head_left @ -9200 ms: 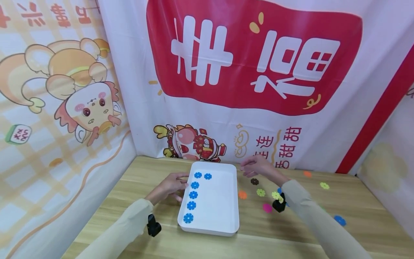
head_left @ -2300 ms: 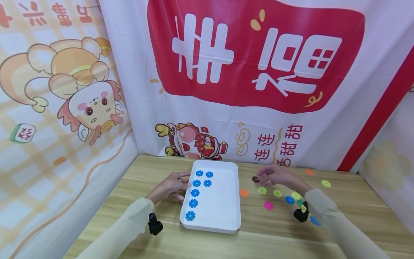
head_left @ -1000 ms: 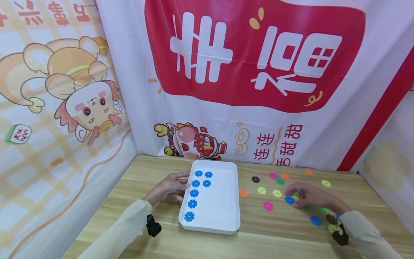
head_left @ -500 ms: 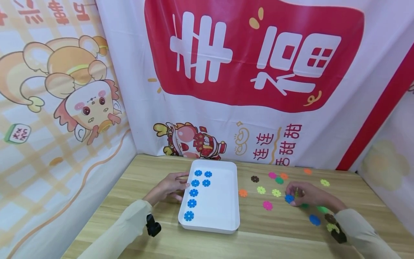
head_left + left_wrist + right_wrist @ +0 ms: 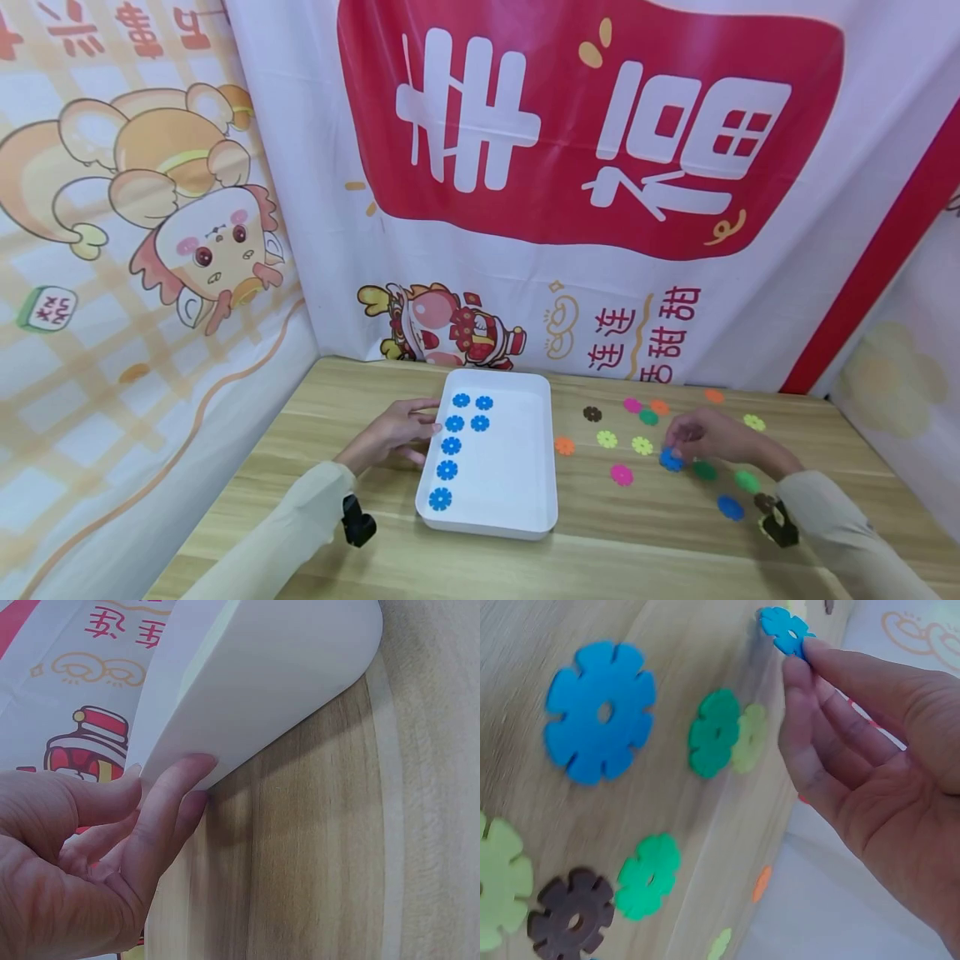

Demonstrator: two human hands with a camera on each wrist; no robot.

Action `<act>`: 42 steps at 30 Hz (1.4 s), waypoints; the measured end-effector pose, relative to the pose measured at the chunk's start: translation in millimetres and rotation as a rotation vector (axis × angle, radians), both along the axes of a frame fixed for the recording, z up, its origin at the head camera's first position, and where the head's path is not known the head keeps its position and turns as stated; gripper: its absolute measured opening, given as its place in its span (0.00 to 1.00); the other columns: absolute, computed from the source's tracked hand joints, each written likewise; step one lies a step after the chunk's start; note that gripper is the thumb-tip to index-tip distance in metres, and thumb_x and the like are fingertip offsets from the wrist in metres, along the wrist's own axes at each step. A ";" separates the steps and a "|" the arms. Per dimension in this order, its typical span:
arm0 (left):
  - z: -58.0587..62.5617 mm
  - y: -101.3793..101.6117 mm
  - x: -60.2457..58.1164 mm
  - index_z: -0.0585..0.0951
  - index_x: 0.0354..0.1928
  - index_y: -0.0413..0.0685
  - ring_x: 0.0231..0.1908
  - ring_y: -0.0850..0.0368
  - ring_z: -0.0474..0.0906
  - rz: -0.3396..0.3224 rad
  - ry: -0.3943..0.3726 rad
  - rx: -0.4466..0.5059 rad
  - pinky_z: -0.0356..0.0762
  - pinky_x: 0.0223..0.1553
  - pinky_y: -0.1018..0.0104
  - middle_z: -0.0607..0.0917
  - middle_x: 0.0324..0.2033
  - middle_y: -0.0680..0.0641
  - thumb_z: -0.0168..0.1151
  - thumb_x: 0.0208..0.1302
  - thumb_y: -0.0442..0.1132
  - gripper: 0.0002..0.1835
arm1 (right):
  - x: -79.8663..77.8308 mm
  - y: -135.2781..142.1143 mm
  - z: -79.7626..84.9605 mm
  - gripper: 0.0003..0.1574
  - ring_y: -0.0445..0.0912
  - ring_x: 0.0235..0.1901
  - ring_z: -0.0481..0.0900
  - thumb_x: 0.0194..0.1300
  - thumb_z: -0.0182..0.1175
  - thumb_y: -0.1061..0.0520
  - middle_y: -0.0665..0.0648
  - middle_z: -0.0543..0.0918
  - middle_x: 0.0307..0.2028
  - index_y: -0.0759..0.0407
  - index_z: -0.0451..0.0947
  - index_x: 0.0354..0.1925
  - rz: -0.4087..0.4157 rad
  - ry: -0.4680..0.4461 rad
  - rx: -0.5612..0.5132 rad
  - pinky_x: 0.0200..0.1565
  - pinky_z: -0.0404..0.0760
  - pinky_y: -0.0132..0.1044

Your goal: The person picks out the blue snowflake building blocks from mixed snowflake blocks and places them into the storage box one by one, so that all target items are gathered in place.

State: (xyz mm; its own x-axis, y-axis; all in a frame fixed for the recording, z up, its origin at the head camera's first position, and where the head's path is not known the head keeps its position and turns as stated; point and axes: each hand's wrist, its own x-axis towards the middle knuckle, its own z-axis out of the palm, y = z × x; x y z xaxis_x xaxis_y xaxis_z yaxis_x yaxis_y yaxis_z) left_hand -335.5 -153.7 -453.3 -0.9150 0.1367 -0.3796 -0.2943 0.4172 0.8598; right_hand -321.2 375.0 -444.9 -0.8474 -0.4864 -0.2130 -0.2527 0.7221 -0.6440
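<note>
In the head view my right hand (image 5: 701,440) is over the right side of the table, thumb and fingertips pinching a blue snowflake disc (image 5: 786,630) by its edge. The disc stands tilted. My left hand (image 5: 397,432) holds the left side of a white tray (image 5: 495,527), thumb at the rim and fingers (image 5: 169,791) against the outer wall. Inside, several blue snowflake discs (image 5: 447,470) form a column along the left side, with two more beside its far end. In the right wrist view a dark green disc (image 5: 714,733) partly covers a yellow-green one (image 5: 748,739).
Loose discs lie on the wooden table (image 5: 600,533) right of the tray: orange (image 5: 564,446), brown (image 5: 592,413), pink (image 5: 621,475), yellow-green (image 5: 606,439), and another blue one (image 5: 730,507). Printed cloth (image 5: 600,308) hangs behind the table.
A blue disc joined the tray's second column between the oldest frame and 2.3 seconds ago. My right hand moved right, and the blue disc it pinches has tilted up. The left hand stayed put.
</note>
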 end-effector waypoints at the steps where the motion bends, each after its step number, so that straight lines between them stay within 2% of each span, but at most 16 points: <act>1: 0.0 -0.2 0.2 0.68 0.78 0.49 0.48 0.47 0.89 0.001 -0.001 0.002 0.92 0.33 0.58 0.77 0.69 0.32 0.63 0.76 0.36 0.32 | -0.1 -1.0 1.1 0.04 0.47 0.37 0.82 0.72 0.66 0.61 0.54 0.88 0.37 0.60 0.85 0.43 0.000 -0.009 -0.010 0.39 0.86 0.35; 8: 0.1 -0.9 0.1 0.68 0.78 0.49 0.48 0.47 0.89 0.001 -0.005 0.013 0.92 0.34 0.58 0.77 0.69 0.33 0.62 0.76 0.36 0.31 | 1.1 -14.2 7.4 0.12 0.53 0.40 0.86 0.76 0.61 0.61 0.59 0.88 0.42 0.66 0.83 0.51 -0.040 -0.050 -0.111 0.41 0.92 0.46; 14: 2.6 1.4 0.0 0.68 0.78 0.49 0.47 0.48 0.89 -0.011 -0.003 0.003 0.92 0.34 0.59 0.78 0.68 0.33 0.62 0.77 0.36 0.31 | 0.3 -35.3 10.9 0.16 0.55 0.40 0.87 0.76 0.60 0.59 0.62 0.87 0.43 0.69 0.81 0.54 -0.097 -0.043 -0.200 0.42 0.92 0.48; 20: 11.5 3.9 0.8 0.66 0.79 0.48 0.49 0.46 0.88 -0.044 -0.013 0.015 0.93 0.34 0.55 0.78 0.68 0.33 0.60 0.77 0.33 0.32 | -4.1 -73.2 18.9 0.19 0.59 0.44 0.88 0.75 0.62 0.56 0.64 0.88 0.45 0.69 0.79 0.56 -0.182 -0.092 -0.302 0.49 0.91 0.55; 23: 14.2 3.3 1.6 0.66 0.79 0.47 0.49 0.44 0.88 -0.048 -0.009 0.015 0.93 0.34 0.54 0.76 0.69 0.32 0.61 0.74 0.30 0.34 | -7.0 -94.0 22.3 0.20 0.61 0.46 0.88 0.76 0.63 0.56 0.65 0.88 0.46 0.71 0.79 0.57 -0.178 -0.123 -0.366 0.52 0.90 0.59; 27: 15.4 2.2 3.1 0.65 0.79 0.47 0.50 0.44 0.87 -0.052 -0.005 0.016 0.93 0.34 0.54 0.74 0.71 0.32 0.62 0.73 0.28 0.36 | -11.6 -122.3 25.1 0.19 0.59 0.45 0.89 0.76 0.62 0.60 0.68 0.88 0.46 0.76 0.77 0.56 -0.167 -0.172 -0.469 0.54 0.88 0.61; 31: 13.5 1.7 2.5 0.65 0.79 0.46 0.50 0.44 0.87 -0.054 0.008 0.029 0.93 0.33 0.55 0.73 0.72 0.33 0.63 0.72 0.28 0.36 | -14.5 -152.0 27.9 0.16 0.54 0.43 0.90 0.75 0.63 0.62 0.67 0.89 0.45 0.74 0.78 0.54 -0.194 -0.196 -0.480 0.55 0.88 0.60; 36: 10.5 0.4 1.8 0.66 0.79 0.47 0.50 0.45 0.87 -0.048 0.013 0.040 0.93 0.33 0.55 0.72 0.73 0.34 0.63 0.72 0.28 0.36 | -20.8 -190.0 28.6 0.12 0.53 0.40 0.91 0.73 0.64 0.62 0.64 0.89 0.42 0.69 0.81 0.50 -0.219 -0.204 -0.422 0.52 0.91 0.56; 42: 8.5 -0.2 2.5 0.65 0.80 0.49 0.49 0.46 0.88 -0.039 -0.005 0.066 0.93 0.35 0.54 0.73 0.73 0.35 0.62 0.73 0.28 0.36 | -28.0 -227.4 24.7 0.10 0.50 0.37 0.91 0.71 0.67 0.63 0.62 0.90 0.40 0.68 0.84 0.47 -0.243 -0.219 -0.376 0.50 0.92 0.51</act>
State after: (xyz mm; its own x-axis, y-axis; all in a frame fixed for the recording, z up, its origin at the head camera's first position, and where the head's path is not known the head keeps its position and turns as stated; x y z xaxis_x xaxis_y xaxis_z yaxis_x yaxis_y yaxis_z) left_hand -333.0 -153.8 -444.8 -0.9066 0.1970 -0.3731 -0.2833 0.3710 0.8843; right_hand -349.2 147.6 -420.2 -0.9008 -0.3580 -0.2457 0.0639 0.4505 -0.8905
